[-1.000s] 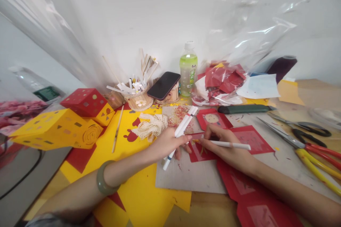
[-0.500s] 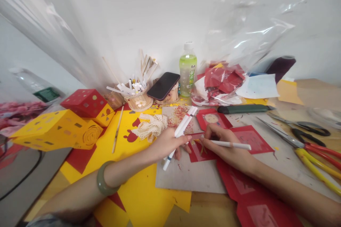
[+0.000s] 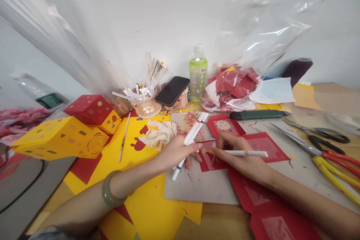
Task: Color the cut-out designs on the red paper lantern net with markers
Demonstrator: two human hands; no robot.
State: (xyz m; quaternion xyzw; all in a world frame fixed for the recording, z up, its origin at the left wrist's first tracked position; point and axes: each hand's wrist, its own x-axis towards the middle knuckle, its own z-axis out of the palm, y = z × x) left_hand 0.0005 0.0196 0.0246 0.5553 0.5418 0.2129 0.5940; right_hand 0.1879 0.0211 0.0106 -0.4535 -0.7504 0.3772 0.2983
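My left hand is closed around white marker pens, which slant up to the right between thumb and fingers. Its fingertips rest by the left edge of a red paper piece with a clear window and yellow-green lines on it. In my right hand another white marker is pinched like a writing tool. Its tip end is over the red piece; the fingers partly hide the contact. Under both lies a grey board. Red pieces with windows, one with a drawn face, surround my right hand.
Scissors and a green cutter knife lie to the right. Behind stand a drink bottle, a phone and a pen basket. Paper boxes, yellow paper and crumpled lace are at left.
The marker in my right hand has shifted slightly, its rear end a little further right. My left hand and the pens in it look the same.
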